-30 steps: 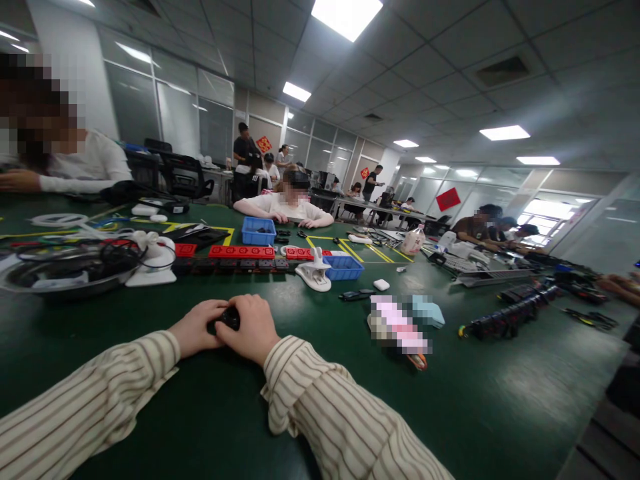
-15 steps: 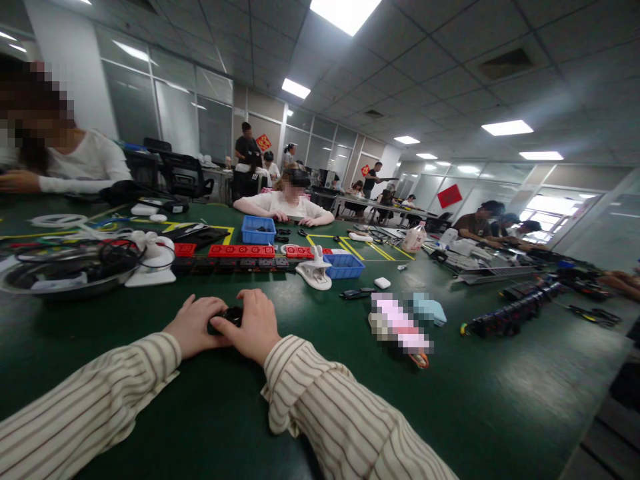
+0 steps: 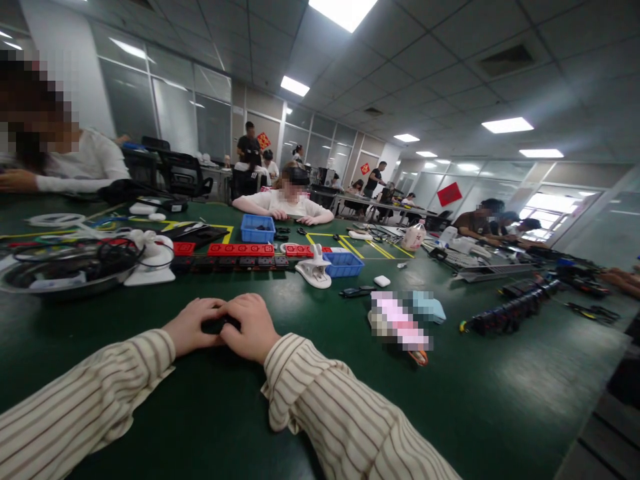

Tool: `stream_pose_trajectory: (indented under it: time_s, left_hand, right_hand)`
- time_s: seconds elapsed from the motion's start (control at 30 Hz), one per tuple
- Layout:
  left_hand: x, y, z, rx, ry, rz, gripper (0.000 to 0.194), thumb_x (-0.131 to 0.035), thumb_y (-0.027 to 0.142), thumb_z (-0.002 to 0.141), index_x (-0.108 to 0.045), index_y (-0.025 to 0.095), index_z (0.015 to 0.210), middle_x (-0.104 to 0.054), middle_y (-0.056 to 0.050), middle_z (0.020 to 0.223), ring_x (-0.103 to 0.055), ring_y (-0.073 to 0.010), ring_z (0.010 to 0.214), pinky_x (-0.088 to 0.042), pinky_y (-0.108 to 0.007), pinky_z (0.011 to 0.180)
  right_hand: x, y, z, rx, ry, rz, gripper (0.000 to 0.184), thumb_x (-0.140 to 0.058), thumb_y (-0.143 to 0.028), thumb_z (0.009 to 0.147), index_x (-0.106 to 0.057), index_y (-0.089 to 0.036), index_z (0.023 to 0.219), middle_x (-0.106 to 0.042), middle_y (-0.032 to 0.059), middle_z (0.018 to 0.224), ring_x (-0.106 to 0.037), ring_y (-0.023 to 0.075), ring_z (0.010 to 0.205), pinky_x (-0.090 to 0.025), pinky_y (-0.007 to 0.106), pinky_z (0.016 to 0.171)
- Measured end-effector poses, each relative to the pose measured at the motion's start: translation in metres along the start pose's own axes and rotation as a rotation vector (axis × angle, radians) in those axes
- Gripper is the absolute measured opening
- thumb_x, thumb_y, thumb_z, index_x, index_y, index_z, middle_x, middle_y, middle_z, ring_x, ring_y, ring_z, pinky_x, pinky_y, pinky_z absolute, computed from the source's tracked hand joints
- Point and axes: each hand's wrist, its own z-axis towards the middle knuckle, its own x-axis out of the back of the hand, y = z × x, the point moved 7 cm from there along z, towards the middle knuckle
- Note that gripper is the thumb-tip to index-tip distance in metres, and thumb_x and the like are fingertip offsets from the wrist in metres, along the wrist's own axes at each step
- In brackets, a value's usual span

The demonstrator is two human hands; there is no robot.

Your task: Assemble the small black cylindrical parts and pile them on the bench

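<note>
Both my hands meet above the green table [image 3: 200, 427], curled around a small black object [image 3: 214, 325]. My left hand [image 3: 193, 325] grips it from the left side. Over its right part lies my right hand [image 3: 254, 327], fingers bent and thumb pressed against it. Most of the object is covered, so its kind cannot be made out. Beyond the hands runs a row of red socket-like pieces [image 3: 240, 249] with black ones in front. A white clip-shaped stand [image 3: 316, 272] is at the row's right end.
Blue bins [image 3: 345, 265] [image 3: 257, 233] stand behind the hands. A metal bowl [image 3: 95, 285] with cables is on the left. To the right lie a white case [image 3: 382, 281], a blurred pink item [image 3: 400, 323] and a black strip [image 3: 515, 308]. A person [image 3: 285, 200] sits opposite.
My right hand has folded further over the black object, its fingers dropping and closing toward the left hand. Less of the object's top shows. The left fingers have moved slightly closer in.
</note>
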Motion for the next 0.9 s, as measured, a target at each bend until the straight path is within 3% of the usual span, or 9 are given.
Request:
stream_pose_trajectory:
  time_s: [0.07,0.13,0.27,0.33,0.43,0.53,0.73,0.9]
  left_hand:
    - [0.005,-0.004,-0.001,0.032,0.043,0.002,0.051,-0.060,0.056,0.058,-0.066,0.024,0.097,-0.060,-0.010,0.115,-0.050,-0.0370,0.112,-0.019,-0.062,0.102]
    - [0.020,-0.005,0.000,0.049,0.159,-0.068,0.062,-0.057,0.061,0.062,-0.060,0.022,0.110,-0.056,-0.012,0.121,-0.046,-0.0375,0.115,-0.016,-0.063,0.103]
    - [0.064,-0.001,-0.004,0.206,0.484,-0.564,0.072,-0.032,0.074,0.075,-0.050,0.018,0.117,-0.047,-0.014,0.124,-0.046,-0.0338,0.113,-0.039,-0.053,0.096]
    - [0.074,0.012,-0.005,0.304,0.547,-0.967,0.069,-0.025,0.076,0.077,-0.050,0.023,0.113,-0.048,-0.009,0.122,-0.045,-0.0311,0.115,-0.049,-0.045,0.086]
    - [0.073,0.046,-0.003,0.415,0.436,-1.400,0.077,-0.011,0.078,0.077,-0.056,0.022,0.107,-0.055,-0.008,0.110,-0.050,-0.0287,0.110,-0.055,-0.038,0.073]
    - [0.068,0.066,-0.004,0.508,0.313,-1.551,0.082,-0.012,0.081,0.074,-0.057,0.021,0.107,-0.058,-0.011,0.109,-0.055,-0.0280,0.104,-0.056,-0.035,0.065]
    - [0.059,0.059,-0.006,0.626,0.242,-1.629,0.083,-0.009,0.082,0.073,-0.052,0.021,0.109,-0.057,-0.012,0.113,-0.059,-0.0250,0.097,-0.056,-0.038,0.071]
    - [0.052,0.052,-0.008,0.760,0.251,-1.779,0.077,-0.013,0.078,0.077,-0.056,0.020,0.104,-0.062,-0.009,0.098,-0.062,-0.0203,0.087,-0.056,-0.032,0.068]
  right_hand:
    - [0.006,0.001,-0.001,-0.014,0.081,0.034,0.026,-0.058,-0.021,0.078,-0.055,-0.019,0.104,-0.062,0.0015,0.100,-0.052,0.0150,0.098,-0.033,0.029,0.091]
    - [0.015,0.005,-0.003,-0.073,0.182,0.053,0.030,-0.055,-0.027,0.083,-0.052,-0.018,0.111,-0.059,0.0033,0.107,-0.050,0.0157,0.102,-0.033,0.030,0.092]
    - [0.036,0.013,-0.004,-0.220,0.329,0.009,0.034,-0.055,-0.034,0.084,-0.050,-0.016,0.112,-0.056,0.0068,0.110,-0.047,0.0182,0.107,-0.033,0.032,0.094]
    - [0.044,0.007,0.000,-0.170,0.319,-0.033,0.040,-0.058,-0.039,0.081,-0.050,-0.016,0.114,-0.056,0.0067,0.111,-0.046,0.0188,0.107,-0.033,0.033,0.094]
    - [0.046,-0.010,0.010,0.022,0.172,-0.100,0.030,-0.053,-0.040,0.085,-0.056,-0.018,0.105,-0.060,0.0048,0.100,-0.049,0.0175,0.098,-0.036,0.031,0.089]
    - [0.043,-0.015,0.015,0.088,0.071,-0.183,0.025,-0.042,-0.034,0.092,-0.062,-0.019,0.088,-0.060,0.0046,0.087,-0.050,0.0165,0.087,-0.039,0.029,0.080]
    - [0.041,-0.010,0.013,0.159,0.038,-0.257,0.026,-0.044,-0.035,0.092,-0.064,-0.018,0.091,-0.060,0.0037,0.083,-0.049,0.0153,0.078,-0.040,0.026,0.073]
    - [0.036,-0.010,0.011,0.202,0.017,-0.278,0.028,-0.039,-0.031,0.094,-0.063,-0.017,0.096,-0.062,0.0045,0.084,-0.050,0.0156,0.079,-0.040,0.026,0.073]
